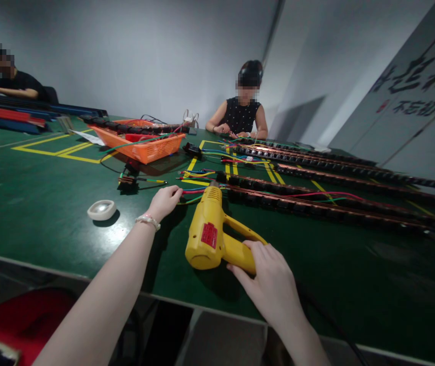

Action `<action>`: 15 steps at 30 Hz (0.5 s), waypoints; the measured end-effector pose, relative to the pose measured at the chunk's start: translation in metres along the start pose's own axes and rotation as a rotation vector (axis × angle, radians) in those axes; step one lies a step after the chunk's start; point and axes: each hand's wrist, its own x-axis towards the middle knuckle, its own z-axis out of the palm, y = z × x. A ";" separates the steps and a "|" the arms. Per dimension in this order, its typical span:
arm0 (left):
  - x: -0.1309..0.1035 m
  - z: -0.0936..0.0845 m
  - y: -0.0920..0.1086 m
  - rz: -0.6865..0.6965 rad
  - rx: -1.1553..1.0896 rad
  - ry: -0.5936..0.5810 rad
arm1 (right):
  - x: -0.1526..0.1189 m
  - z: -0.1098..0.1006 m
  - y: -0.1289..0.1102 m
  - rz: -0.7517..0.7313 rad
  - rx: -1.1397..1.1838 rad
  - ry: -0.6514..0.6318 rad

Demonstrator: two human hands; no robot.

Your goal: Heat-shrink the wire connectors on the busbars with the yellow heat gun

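My right hand (269, 269) is wrapped round the handle of a yellow heat gun (206, 229), whose nozzle points away from me toward the coloured wires. My left hand (165, 202), with a bracelet at the wrist, is closed at the ends of several red, blue and green wires (196, 191), left of the nozzle. Those wires run to a long black and copper busbar strip (278, 195) that stretches to the right. Left of my left hand lies a roll of white tape (102, 210). The gun's nozzle tip partly covers the wires.
An orange basket (149, 151) with strips in it stands at the back left, a small black part (128, 182) before it. More busbar strips (316, 160) lie at the right. One person (241, 117) sits across the green table (50, 213), another (23, 86) far left.
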 end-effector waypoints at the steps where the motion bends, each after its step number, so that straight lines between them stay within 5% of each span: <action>1: 0.000 0.000 0.000 -0.001 0.000 0.001 | 0.000 0.001 0.001 0.008 -0.015 0.003; 15: -0.001 0.001 0.005 -0.067 -0.131 0.054 | 0.000 0.002 -0.019 0.012 -0.029 -0.059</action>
